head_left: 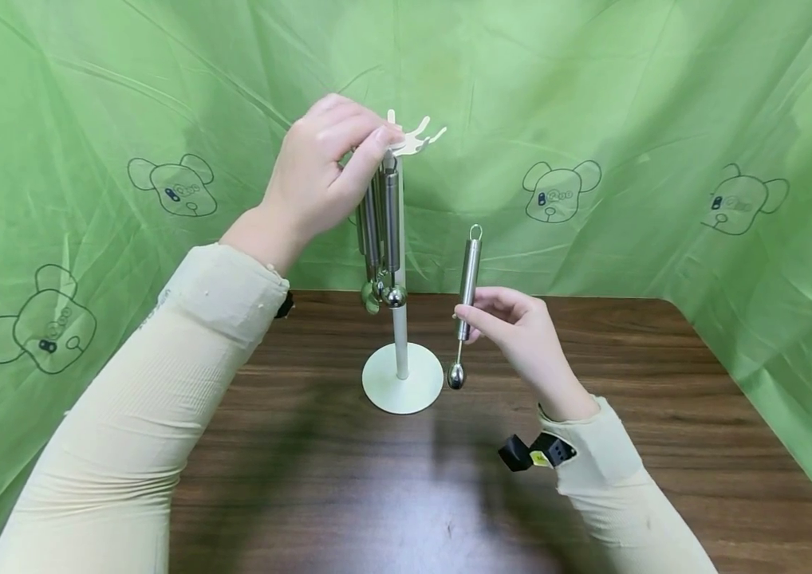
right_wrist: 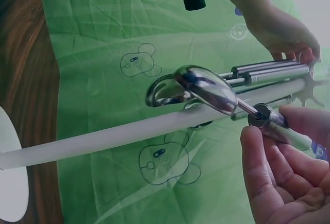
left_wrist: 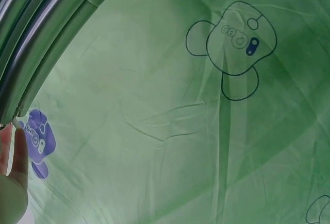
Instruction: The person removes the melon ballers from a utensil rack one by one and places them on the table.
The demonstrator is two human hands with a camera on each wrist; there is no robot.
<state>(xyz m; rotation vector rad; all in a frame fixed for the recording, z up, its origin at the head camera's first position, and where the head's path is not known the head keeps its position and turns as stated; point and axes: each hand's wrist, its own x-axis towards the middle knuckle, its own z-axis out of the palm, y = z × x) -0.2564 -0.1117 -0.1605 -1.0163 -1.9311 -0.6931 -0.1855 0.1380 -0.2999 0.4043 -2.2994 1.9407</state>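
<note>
A white hook rack (head_left: 401, 331) stands upright, with several steel-handled utensils (head_left: 392, 223) hanging on the left side of its crown of hooks. My left hand (head_left: 334, 159) is up at that crown, thumb and fingers pinching its left edge, close over the hanging loops; part of the grip is hidden. In the left wrist view the utensil handles (left_wrist: 46, 33) run down to the fingertips. To the right of the pole my right hand (head_left: 514, 323) pinches a small steel scoop (head_left: 469, 279) by the lower handle. Its loop points up and its rounded bowl (right_wrist: 206, 87) down, apart from the rack.
The rack's round white base (head_left: 402, 391) sits on a dark wood table (head_left: 348, 478). Green cloth (head_left: 628, 96) printed with bear heads hangs behind and at both sides. On the right crown several bare hooks (head_left: 423, 131) stick out. A black wrist camera (head_left: 535, 453) is strapped to the right sleeve.
</note>
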